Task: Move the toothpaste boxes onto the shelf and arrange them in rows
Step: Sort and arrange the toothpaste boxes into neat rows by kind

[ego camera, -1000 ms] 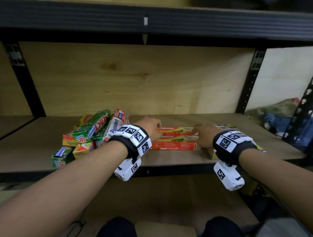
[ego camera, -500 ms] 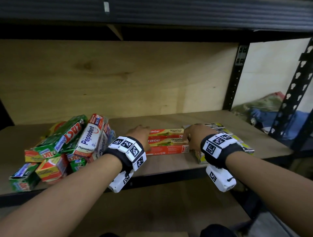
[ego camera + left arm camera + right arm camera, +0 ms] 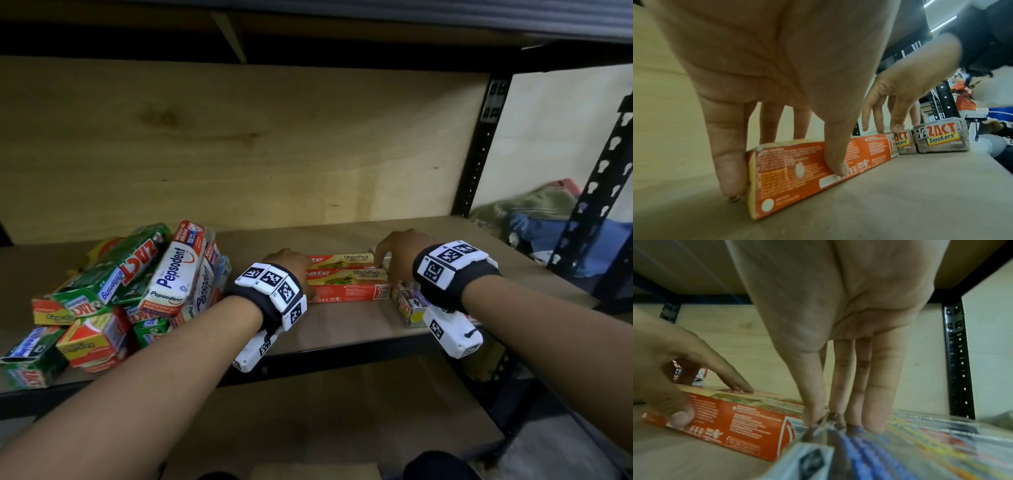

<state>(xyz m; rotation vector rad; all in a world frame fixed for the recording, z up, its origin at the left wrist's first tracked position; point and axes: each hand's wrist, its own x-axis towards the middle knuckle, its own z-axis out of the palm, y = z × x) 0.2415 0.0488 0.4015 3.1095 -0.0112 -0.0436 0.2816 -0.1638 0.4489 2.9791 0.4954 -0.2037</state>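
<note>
The left hand (image 3: 286, 262) rests on the left end of the red boxes (image 3: 346, 277). In the left wrist view its fingers are extended, the thumb presses the front face and the little finger braces the end flap, so this is a flat push, not a curled grasp. The right hand (image 3: 397, 253) is also extended, with fingertips (image 3: 875, 423) on the right end of the same boxes, where they meet the silver boxes (image 3: 409, 305). Whether it presses the red boxes, the silver ones or both cannot be determined.

The red boxes lie side by side on the shelf (image 3: 342, 325), long axis running left to right, directly between the two hands.

The unsorted pile (image 3: 113, 294) lies to the left, beside the left forearm. That hand is nearer and probably suited to fetch the next box.
</note>
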